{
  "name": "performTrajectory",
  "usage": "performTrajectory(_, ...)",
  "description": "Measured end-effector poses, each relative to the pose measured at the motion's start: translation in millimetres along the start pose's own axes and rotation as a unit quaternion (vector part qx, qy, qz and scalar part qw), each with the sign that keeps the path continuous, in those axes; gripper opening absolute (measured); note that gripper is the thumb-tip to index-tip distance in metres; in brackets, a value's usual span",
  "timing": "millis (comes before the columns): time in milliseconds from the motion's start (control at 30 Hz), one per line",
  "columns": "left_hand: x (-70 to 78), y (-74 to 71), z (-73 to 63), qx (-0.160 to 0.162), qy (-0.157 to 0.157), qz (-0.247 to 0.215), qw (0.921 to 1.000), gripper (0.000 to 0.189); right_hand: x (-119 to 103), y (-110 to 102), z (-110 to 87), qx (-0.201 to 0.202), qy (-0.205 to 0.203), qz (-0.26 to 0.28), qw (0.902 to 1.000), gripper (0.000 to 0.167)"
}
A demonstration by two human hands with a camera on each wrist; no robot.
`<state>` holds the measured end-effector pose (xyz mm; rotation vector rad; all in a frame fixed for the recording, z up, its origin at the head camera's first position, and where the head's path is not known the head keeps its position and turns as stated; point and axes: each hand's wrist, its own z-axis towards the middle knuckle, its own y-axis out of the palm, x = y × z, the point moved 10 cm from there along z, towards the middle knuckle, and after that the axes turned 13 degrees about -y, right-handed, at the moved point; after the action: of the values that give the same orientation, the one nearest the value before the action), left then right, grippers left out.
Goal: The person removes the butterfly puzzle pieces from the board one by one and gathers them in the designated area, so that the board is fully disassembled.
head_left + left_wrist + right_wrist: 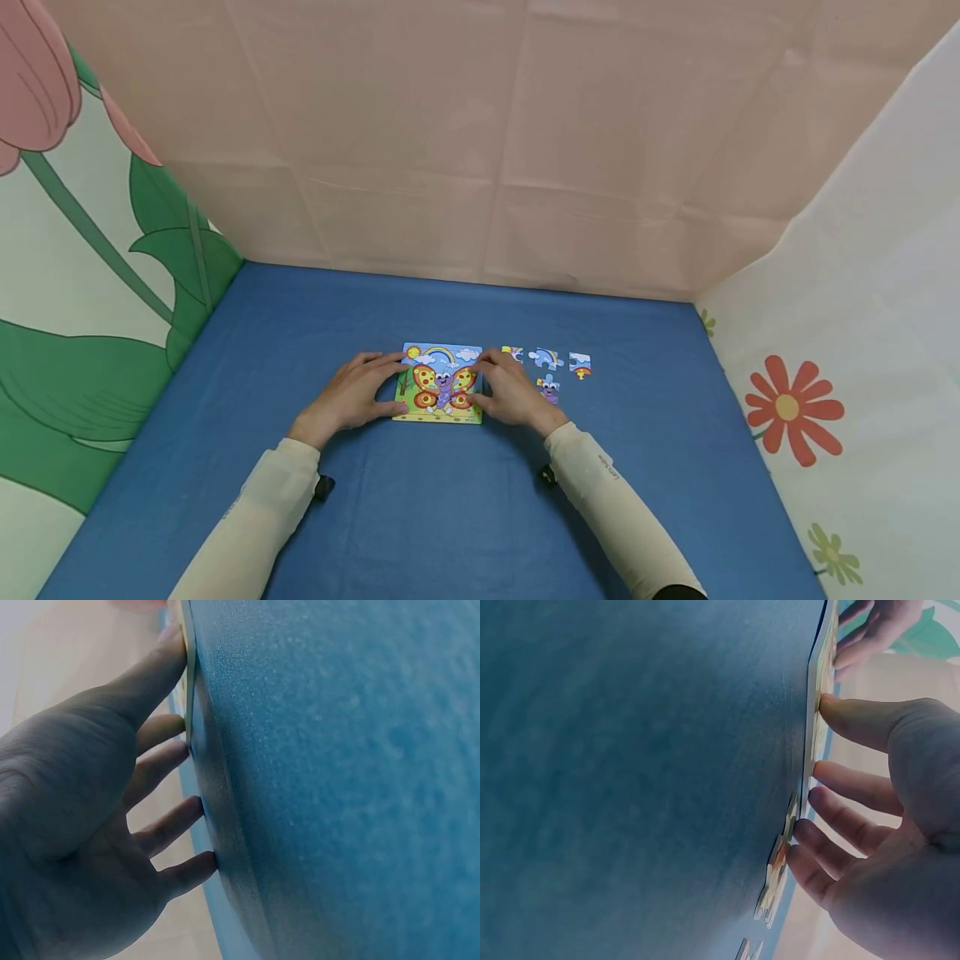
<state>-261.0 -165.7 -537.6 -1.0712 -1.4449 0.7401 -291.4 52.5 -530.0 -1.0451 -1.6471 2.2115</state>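
A butterfly jigsaw board (pixel 444 385) lies flat on the blue table, with a sun, rainbow and clouds in its picture. At its left edge is my left hand (pixel 354 395), thumb and fingertips touching the border. The left wrist view shows this hand (pixel 90 772) with its fingers spread, the lower ones resting on the cloth. My right hand (pixel 514 392) touches the board's right edge with thumb and forefinger. In the right wrist view, its other fingers (pixel 832 855) reach down beside the board, near some loose puzzle pieces (pixel 772 881).
Several loose puzzle pieces lie right of the board, among them a rainbow-and-cloud piece (pixel 546 358), a piece at the far right (pixel 580 363) and a purple butterfly-head piece (pixel 549 387). A beige cloth wall (pixel 480 167) stands behind the blue table (pixel 420 508); patterned side panels flank it.
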Motion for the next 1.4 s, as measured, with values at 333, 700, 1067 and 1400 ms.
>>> performTrajectory(333,1.4,-1.1,-1.3,-0.001,0.006,-0.005,1.0000,0.076,5.7,-1.2,-2.0,0.019,0.041,0.051,0.9977,0.048)
performTrajectory(700,1.6,-2.3,-2.7,0.001,0.008,-0.009,0.9999,0.074,1.6,-7.4,-3.0,0.061,0.027,0.056,0.9962,0.043)
performTrajectory(1067,0.6,-2.3,-2.6,0.001,0.011,-0.011,0.9999,0.076,-4.1,-21.6,-1.1,0.133,-0.005,0.067,0.9888,0.011)
performTrajectory(1400,0.6,-3.0,-3.8,0.000,0.013,-0.014,0.9998,0.076,5.3,-22.6,-6.6,0.126,0.034,0.091,0.9873,0.006)
